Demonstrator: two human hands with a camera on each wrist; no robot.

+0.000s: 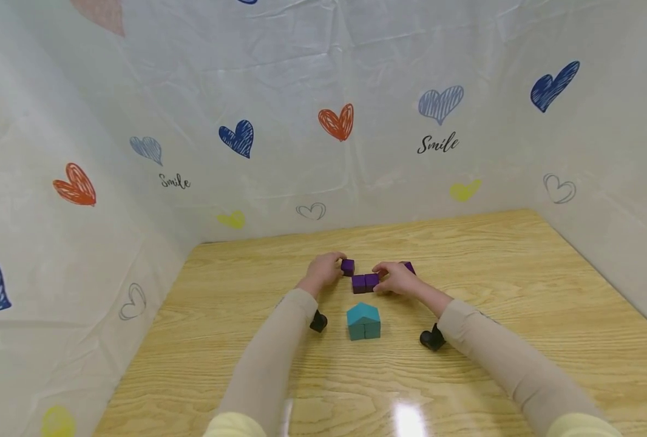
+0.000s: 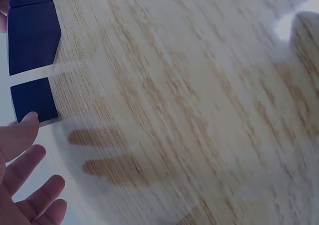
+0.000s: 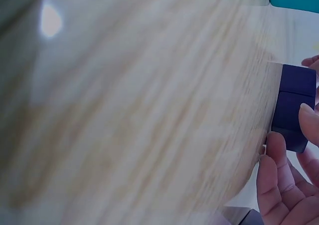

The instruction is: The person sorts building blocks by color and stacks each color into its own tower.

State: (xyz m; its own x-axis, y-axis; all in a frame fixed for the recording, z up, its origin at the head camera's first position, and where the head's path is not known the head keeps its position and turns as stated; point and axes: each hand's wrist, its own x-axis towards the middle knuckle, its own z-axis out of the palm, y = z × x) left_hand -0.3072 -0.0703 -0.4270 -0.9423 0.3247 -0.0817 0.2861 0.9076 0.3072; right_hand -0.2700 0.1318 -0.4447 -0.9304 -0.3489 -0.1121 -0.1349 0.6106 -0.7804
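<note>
In the head view, my left hand [image 1: 325, 269] pinches a small purple cube [image 1: 348, 267] at its left side. The left wrist view shows the thumb [image 2: 26, 127] against this cube [image 2: 34, 100], with several fingers spread below; the index finger is hidden. Two purple cubes stand side by side in front of it, a left one [image 1: 359, 284] and a right one [image 1: 371, 281]. My right hand [image 1: 400, 279] grips the right cube between thumb and fingers. Behind that hand shows part of another purple block [image 1: 408, 267], its full shape hidden.
A teal house shape [image 1: 364, 321], with a triangular top on two lower blocks, stands nearer on the wooden table [image 1: 220, 352]. Black wrist-camera parts hang under the left sleeve [image 1: 318, 321] and right sleeve [image 1: 433, 338]. A white heart-patterned sheet [image 1: 280, 176] encloses the table's back and sides.
</note>
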